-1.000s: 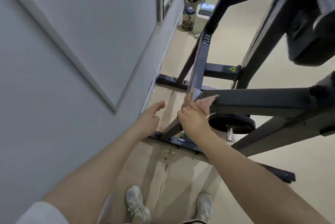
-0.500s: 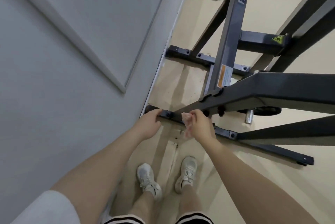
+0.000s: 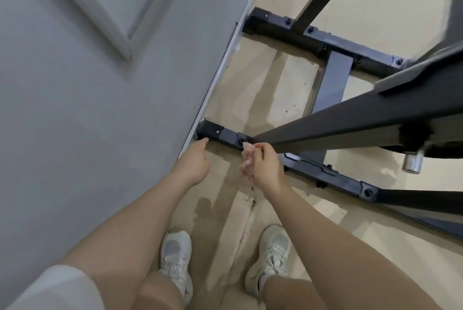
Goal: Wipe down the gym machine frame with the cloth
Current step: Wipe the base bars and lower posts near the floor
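cloth [image 3: 246, 163]: small pale rag, bunched up in the right hand [image 3: 265, 168] a bit below centre of the frame. Soft and light I'd guess, so it'll mould round edges easily, but it's so scrunched that not much of it sticks out to actually wipe with.

right hand grip: fingers curled round the cloth, clamped on it, with the top corner poking out near the bolt on the base bar [image 3: 223, 135].

left hand [image 3: 194, 161]: no grip on anything, fingers loosely bent, fingertips reaching to the capped end of the base bar by the wall [image 3: 100, 109]. Can't tell if it's actually touching.

gym machine frame [image 3: 350, 119]: dark steel tubing filling the right half of the picture, base bar on the floor at centre, a slanted beam running to the right edge. Looks heavy and rigid, won't budge under wiping pressure, so press as hard as you like.

where to hold: I'd open the cloth out flatter and wrap it round the tube, palm on top.

watch out: bolt heads and brackets along the bar could snag the rag.
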The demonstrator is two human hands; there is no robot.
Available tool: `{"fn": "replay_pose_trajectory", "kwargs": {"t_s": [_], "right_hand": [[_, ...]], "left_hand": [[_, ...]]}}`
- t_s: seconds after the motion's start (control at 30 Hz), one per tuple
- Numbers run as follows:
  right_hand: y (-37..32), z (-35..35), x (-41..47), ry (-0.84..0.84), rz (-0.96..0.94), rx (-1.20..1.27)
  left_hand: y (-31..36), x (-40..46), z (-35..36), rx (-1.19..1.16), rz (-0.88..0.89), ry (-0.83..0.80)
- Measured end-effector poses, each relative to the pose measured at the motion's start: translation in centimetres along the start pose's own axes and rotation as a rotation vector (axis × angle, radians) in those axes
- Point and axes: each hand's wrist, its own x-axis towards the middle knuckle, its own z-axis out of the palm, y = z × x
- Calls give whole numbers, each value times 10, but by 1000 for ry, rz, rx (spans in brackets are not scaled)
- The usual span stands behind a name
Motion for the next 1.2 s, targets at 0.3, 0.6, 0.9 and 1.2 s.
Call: {"fn": "replay_pose_trajectory", "kwargs": {"t_s": [0.3,0.6,0.9,1.2], "right_hand": [[92,87,166,235,-534,-506],[154,113,235,-42,-711,-1214],[111,120,263,-41,-467,-1239],[120,109,260,69,-452,-1328]], "left_hand": [[-81,157,88,162,182,135],[-113,218,113,305,313,288],[-98,222,98,423,300,356],[-97,221,97,463,307,321]]}}
